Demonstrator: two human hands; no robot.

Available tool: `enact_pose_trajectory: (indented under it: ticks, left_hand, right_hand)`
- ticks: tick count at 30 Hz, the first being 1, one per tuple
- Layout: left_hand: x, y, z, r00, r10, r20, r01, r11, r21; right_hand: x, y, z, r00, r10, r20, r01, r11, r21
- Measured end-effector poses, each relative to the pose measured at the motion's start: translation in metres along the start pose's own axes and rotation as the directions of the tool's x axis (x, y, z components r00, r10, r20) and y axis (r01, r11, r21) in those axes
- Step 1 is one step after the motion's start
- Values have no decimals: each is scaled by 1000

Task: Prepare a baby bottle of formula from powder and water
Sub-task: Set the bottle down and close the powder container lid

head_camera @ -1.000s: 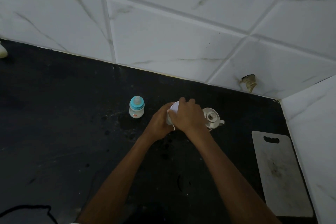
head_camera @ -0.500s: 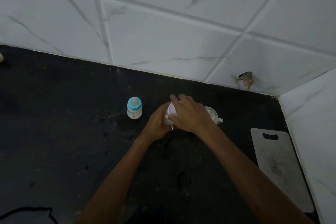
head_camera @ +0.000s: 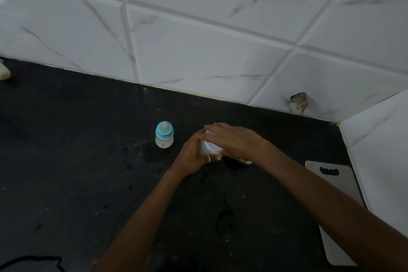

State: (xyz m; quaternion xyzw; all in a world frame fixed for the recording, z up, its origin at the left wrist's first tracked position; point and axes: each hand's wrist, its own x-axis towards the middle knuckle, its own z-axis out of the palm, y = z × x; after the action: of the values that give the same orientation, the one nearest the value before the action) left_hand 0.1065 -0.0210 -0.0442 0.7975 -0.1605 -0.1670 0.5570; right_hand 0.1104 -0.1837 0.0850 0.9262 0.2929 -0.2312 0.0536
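A small baby bottle [head_camera: 164,134] with a teal collar and its teat on stands upright on the black counter [head_camera: 77,150]. To its right, both my hands hold a small white jar [head_camera: 210,148]. My left hand [head_camera: 194,157] wraps the jar's body from the left. My right hand [head_camera: 231,139] lies over its white lid, fingers curled around the rim. A white cup behind my right wrist is almost wholly hidden; only a sliver [head_camera: 246,161] shows.
A pale cutting board [head_camera: 337,210] lies along the right wall. White tiled walls meet at the back right corner, with a chipped hole [head_camera: 299,101] in a tile. A black cord [head_camera: 33,260] lies at the front left; a pale object [head_camera: 4,72] sits at the far left edge.
My right hand has shifted over the jar lid, and its wrist now covers the white cup that showed beside it a second ago. The bottle has not moved.
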Motion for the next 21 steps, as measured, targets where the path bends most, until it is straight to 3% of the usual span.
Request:
enact_pose_trajectory:
  ticks: [6,12,16,21]
  left_hand:
    - [-4,0,0,1000,-17,8,18,999,-27]
    - [-3,-1,-2,1000,-9,-3,9,1000,8]
    - [-3,-1,-1,1000,-20,6,20,1000,14]
    - [-2,-2,-1,1000,1,7,-2,1000,25]
  right_hand:
    - [7,-12,8,954,292,-70,-285,954,93]
    - [17,-38,22,777,589,-221,-568,808,159]
    - [20,-43,25,723,652,-230,-618,758,207]
    - [18,-41,29,715,647,-265,-634,760,145]
